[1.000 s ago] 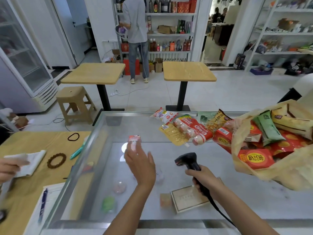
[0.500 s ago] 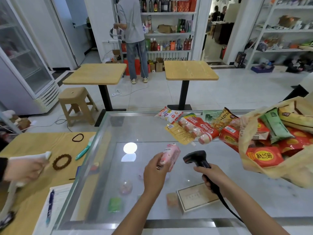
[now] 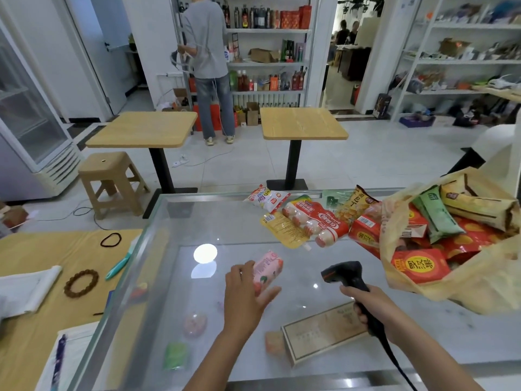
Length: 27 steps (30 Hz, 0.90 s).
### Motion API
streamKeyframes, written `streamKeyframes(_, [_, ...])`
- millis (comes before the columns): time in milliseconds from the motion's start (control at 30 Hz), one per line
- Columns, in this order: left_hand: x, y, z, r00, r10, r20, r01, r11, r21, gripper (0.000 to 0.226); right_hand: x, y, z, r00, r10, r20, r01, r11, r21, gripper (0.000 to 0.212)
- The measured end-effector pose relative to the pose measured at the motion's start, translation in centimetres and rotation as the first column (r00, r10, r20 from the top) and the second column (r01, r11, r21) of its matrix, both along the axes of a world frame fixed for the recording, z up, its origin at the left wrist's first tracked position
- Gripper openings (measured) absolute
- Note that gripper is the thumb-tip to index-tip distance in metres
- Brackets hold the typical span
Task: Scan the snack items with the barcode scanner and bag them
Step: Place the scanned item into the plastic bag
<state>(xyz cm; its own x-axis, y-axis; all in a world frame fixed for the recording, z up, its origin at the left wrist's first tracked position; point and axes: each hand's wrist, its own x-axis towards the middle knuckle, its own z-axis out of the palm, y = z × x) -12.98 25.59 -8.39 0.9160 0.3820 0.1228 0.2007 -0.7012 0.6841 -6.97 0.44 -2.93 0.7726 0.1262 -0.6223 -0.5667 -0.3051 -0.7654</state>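
Note:
My left hand (image 3: pixel 244 299) holds a small pink snack pack (image 3: pixel 267 270) just above the glass counter (image 3: pixel 180 221), fingers wrapped loosely round its lower end. My right hand (image 3: pixel 370 307) grips the handle of a black barcode scanner (image 3: pixel 344 275). The scanner head faces left toward the pink pack, a short gap away. A beige plastic bag (image 3: pixel 479 289) lies open at the right with several snack packs inside. Loose on the counter behind are a red sausage pack (image 3: pixel 318 224), a yellow pouch (image 3: pixel 283 230) and a red box (image 3: pixel 363 234).
A flat beige box (image 3: pixel 321 333) lies on the counter by my right wrist. A wooden desk (image 3: pixel 25 351) at the left carries a bead bracelet (image 3: pixel 81 283), a teal pen and paper. Beyond the counter are two tables, a stool and a person at the shelves.
My left hand has carried the pink pack from the counter's left-middle down and right, close to the scanner head. The right hand with the scanner has hardly moved.

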Motion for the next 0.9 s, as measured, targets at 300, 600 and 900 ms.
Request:
streamKeyframes(300, [2.3, -2.8, 3.5, 0.974, 0.015, -0.228, -0.137, 0.837, -0.53, 0.032, 1.0, -1.8, 0.1, 0.997, -0.07, -0.019, 0.07, 0.997, 0.007, 0.036])
streamKeyframes(600, [0.2, -2.1, 1.4, 0.985, 0.043, 0.168, -0.054, 0.996, 0.066, 0.021, 1.2, -2.2, 0.4, 0.999, -0.035, -0.018, 0.035, 0.999, 0.001, 0.042])
streamKeyframes(900, [0.0, -2.2, -1.4, 0.906, -0.382, 0.179, 0.323, 0.901, 0.289, 0.072, 1.3, -2.0, 2.0, 0.998, 0.005, -0.06, -0.006, 1.0, -0.019, 0.04])
